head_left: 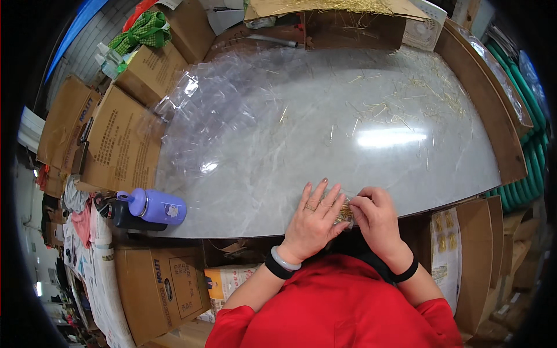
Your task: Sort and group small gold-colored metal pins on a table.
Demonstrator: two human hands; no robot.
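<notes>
At the near edge of the grey table (272, 174), a small bundle of thin gold wire pieces (344, 213) lies between my two hands, partly covered by fingers. My left hand (312, 225) steadies it from the left side, fingers stretched forward and the thumb against its near end. On the other side my right hand (376, 219) is closed in a pinch, thumb and index fingertips together at the bundle's edge. What sits in that pinch is too small to make out. More gold wire pieces (380, 107) are strewn over the far right of the table.
Clear plastic pieces (212, 110) spread across the table's left. A purple bottle (156, 206) and a black bottle (125, 216) lie at the near left corner. Cardboard boxes (125, 139) border the left; a cardboard wall (490, 110) edges the right. An open box (354, 30) stands at the back.
</notes>
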